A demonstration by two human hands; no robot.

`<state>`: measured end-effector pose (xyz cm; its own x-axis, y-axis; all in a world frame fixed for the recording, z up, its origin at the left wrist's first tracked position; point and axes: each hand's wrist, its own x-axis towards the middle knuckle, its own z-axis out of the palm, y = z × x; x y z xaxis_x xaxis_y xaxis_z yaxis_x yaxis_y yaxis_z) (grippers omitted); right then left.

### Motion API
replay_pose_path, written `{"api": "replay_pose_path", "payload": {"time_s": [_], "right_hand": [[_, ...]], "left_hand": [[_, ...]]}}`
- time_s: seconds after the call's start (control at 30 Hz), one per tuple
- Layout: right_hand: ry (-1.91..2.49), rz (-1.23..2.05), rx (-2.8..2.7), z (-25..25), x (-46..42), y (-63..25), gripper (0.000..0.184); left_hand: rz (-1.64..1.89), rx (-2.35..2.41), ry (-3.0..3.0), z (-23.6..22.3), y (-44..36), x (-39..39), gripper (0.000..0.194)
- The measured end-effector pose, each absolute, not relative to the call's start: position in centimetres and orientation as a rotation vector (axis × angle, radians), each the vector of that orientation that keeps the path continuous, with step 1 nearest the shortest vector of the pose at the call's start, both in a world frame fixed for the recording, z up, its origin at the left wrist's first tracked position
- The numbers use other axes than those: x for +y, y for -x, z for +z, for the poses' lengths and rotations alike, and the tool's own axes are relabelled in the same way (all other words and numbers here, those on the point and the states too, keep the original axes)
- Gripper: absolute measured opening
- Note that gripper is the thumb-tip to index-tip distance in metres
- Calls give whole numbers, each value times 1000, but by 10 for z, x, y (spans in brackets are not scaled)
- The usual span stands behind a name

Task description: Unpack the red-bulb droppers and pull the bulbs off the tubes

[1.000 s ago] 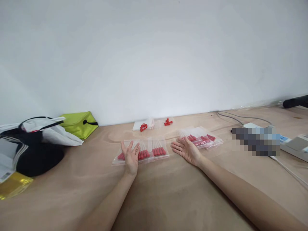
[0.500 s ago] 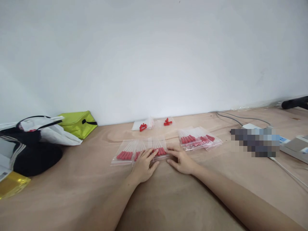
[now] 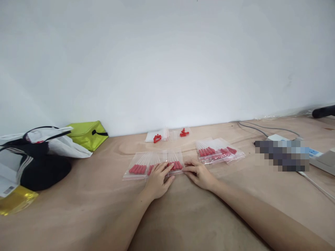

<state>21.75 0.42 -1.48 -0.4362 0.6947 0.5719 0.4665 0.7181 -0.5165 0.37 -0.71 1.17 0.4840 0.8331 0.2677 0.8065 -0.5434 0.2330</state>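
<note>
Clear zip bags holding thin pale sticks with red handles lie in a row before me. My left hand (image 3: 157, 179) rests flat over the middle of the row, fingers spread, covering part of a bag. At its right is another zip bag (image 3: 176, 166), whose lower right corner lies between the thumb and fingers of my right hand (image 3: 200, 175). A further zip bag (image 3: 138, 169) is at the left end. More bags overlap in a pile (image 3: 217, 153) to the right of my right hand.
Against the wall are loose red pieces (image 3: 157, 138) on a white packet and more red pieces (image 3: 184, 132) on clear bags. A green bag (image 3: 87, 134), a black cap (image 3: 44, 170) and a yellow packet (image 3: 19, 200) stand left. Cables (image 3: 256, 127) and a blurred-out object (image 3: 282, 155) lie right.
My right thumb and fingers have drawn together at the bag's corner. My left hand keeps its place on the bags. The whole view has shifted slightly.
</note>
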Motion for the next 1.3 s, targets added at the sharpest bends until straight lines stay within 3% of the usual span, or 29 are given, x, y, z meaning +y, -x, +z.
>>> {"api": "replay_pose_path", "payload": {"time_s": [0.33, 0.67, 0.87, 1.3], "right_hand": [[1018, 316, -2042, -15, 9, -218, 17], [873, -203, -2246, -5, 6, -211, 17], [861, -231, -2192, -6, 6, -210, 18], [817, -146, -2220, -4, 4, -210, 16]], "left_hand": [[717, 1422, -2717, 9, -6, -7, 34], [964, 1196, -2768, 7, -11, -4, 22], [1080, 1042, -2706, 5, -23, -6, 17], [1143, 1204, -2151, 12, -26, -5, 8]]}}
